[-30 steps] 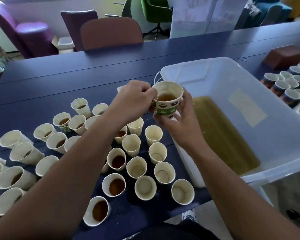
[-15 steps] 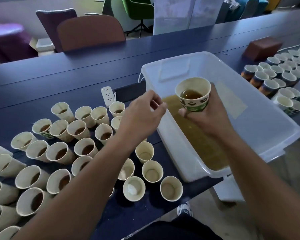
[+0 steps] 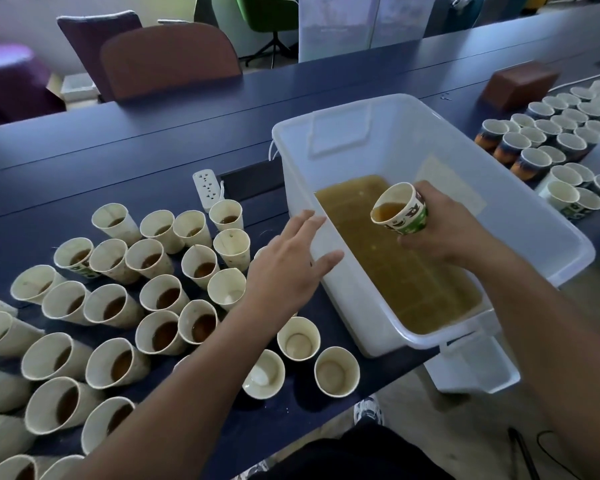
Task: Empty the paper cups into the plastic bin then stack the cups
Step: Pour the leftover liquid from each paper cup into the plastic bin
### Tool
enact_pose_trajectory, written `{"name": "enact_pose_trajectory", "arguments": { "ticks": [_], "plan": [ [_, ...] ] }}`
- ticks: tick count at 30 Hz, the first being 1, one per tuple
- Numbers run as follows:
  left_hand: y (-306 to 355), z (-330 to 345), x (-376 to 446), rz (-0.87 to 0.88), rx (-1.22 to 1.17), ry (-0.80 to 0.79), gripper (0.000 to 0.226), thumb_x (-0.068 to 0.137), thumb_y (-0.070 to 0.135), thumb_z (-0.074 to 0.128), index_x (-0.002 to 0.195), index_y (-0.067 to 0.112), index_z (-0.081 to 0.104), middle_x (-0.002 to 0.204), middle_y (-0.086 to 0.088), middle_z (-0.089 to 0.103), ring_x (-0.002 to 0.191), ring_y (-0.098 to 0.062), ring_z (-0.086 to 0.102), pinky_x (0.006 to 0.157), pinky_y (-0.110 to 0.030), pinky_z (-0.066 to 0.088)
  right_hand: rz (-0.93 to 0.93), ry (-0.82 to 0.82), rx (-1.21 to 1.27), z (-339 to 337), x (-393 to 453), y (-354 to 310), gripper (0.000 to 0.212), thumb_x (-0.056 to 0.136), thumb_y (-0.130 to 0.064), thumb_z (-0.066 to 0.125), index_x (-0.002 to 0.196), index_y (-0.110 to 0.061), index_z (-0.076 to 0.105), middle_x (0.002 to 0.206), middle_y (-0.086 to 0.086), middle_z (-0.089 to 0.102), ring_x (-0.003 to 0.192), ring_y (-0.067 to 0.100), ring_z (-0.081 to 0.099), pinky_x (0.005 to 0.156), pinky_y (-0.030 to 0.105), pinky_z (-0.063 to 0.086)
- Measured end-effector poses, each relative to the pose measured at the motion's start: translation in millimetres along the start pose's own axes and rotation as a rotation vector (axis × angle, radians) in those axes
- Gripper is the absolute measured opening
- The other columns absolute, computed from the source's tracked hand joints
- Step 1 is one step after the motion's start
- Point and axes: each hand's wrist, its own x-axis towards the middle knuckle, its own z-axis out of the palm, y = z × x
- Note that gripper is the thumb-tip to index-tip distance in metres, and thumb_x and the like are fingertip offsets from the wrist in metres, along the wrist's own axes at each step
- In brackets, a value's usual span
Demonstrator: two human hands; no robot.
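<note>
My right hand (image 3: 444, 226) grips a green-patterned paper cup (image 3: 400, 209) inside the white plastic bin (image 3: 541, 216), tilted to the left with brown liquid at its lip above the pool of brown liquid (image 3: 406, 271). My left hand (image 3: 291, 261) hovers with straight fingers at the bin's near-left wall, holding nothing. Several paper cups with brown liquid (image 3: 160, 296) stand on the dark table to the left. Three emptied cups (image 3: 298, 337) stand near the table's front edge.
A white power strip (image 3: 207, 188) lies behind the cups. Several more cups (image 3: 561, 140) and a brown block (image 3: 520, 84) sit on the table to the right of the bin. Chairs stand beyond the far edge. A white lid (image 3: 475, 368) lies below the bin.
My left hand let go of the cup and opened beside the bin. My right hand carried the cup over the bin, lowered it and tilted it toward the liquid.
</note>
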Motion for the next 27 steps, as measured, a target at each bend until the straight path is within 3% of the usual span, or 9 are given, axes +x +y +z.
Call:
{"name": "enact_pose_trajectory", "arguments": {
  "ticks": [9,14,18,23,27],
  "plan": [
    [0.2,-4.5,5.1,0.001,0.110,-0.043,0.062,0.097,0.064,0.046,0.151,0.035,0.038,0.158,0.030,0.025,0.108,-0.021,0.065,0.089,-0.045,0.054,-0.014,0.006,-0.113,-6.1,5.7,2.4,0.058,0.076,-0.011,0.078,0.125,-0.024,0.051,0.100,-0.002,0.059,0.088,0.021,0.056,0.073,0.029,0.040],
    [-0.2,-3.3,4.7,-0.015,0.114,-0.052,0.061,0.097,0.064,0.046,0.150,0.036,0.037,0.158,0.031,0.023,0.110,-0.021,0.065,0.090,-0.046,0.053,0.013,0.005,-0.119,-11.8,5.9,-3.6,0.065,0.077,-0.013,0.080,0.126,-0.028,0.041,0.100,0.000,0.059,0.089,0.022,0.058,0.074,0.035,0.048],
    [0.6,-3.9,5.0,-0.019,0.113,-0.056,0.062,0.097,0.063,0.047,0.151,0.035,0.037,0.159,0.030,0.023,0.114,-0.021,0.063,0.092,-0.047,0.053,0.003,0.027,-0.174,-14.2,6.4,-9.8,0.065,0.076,-0.015,0.081,0.120,-0.033,0.036,0.100,-0.001,0.056,0.090,0.024,0.058,0.081,0.047,0.054],
    [0.8,-4.1,4.8,-0.019,0.101,-0.063,0.062,0.097,0.062,0.048,0.151,0.034,0.037,0.159,0.030,0.023,0.110,-0.021,0.065,0.093,-0.048,0.053,-0.065,0.094,-0.428,-14.9,7.9,-10.4,0.054,0.078,-0.018,0.078,0.120,-0.031,0.047,0.107,0.004,0.057,0.100,0.028,0.055,0.091,0.047,0.039],
    [1.8,-4.7,4.5,-0.024,0.085,-0.066,0.061,0.097,0.061,0.048,0.151,0.035,0.037,0.158,0.031,0.022,0.114,-0.019,0.063,0.095,-0.048,0.052,-0.120,0.162,-0.464,-17.1,7.0,-11.9,0.058,0.077,-0.017,0.078,0.125,-0.031,0.049,0.109,0.005,0.054,0.103,0.030,0.052,0.090,0.047,0.036]
  ]
}}
